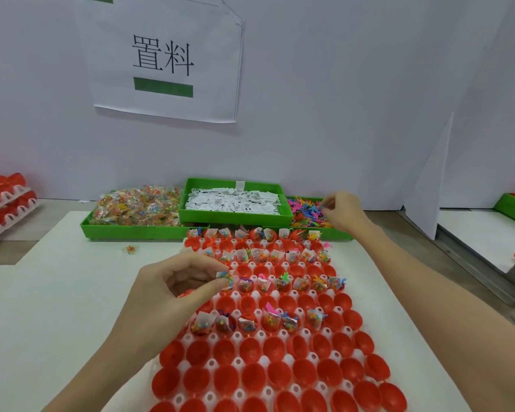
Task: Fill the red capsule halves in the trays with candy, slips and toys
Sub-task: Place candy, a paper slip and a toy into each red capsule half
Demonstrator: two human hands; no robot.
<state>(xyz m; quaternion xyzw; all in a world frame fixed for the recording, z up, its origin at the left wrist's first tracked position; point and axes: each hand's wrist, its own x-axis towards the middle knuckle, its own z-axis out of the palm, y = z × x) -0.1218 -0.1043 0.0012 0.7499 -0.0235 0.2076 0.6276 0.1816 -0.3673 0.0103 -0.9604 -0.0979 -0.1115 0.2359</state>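
White paper covers the table [72, 292]; a printed sheet [164, 58] hangs on the pale wall. Glossy red capsule halves [256, 376], egg-shaped cups, sit in a white moulded tray [211, 364]. Left hand [173, 289], thumb and forefinger curled, pinches a crinkly clear candy packet [225, 278] at the tray's left edge. Right hand [344, 212], extended, pinches small plastic toys [305, 214] in a green bin [318, 233]. Beside its fingers lie white slips [232, 202].

capsule halves [252, 349] red | tray [211, 364] white | bins [232, 217] green | slips [232, 202] white
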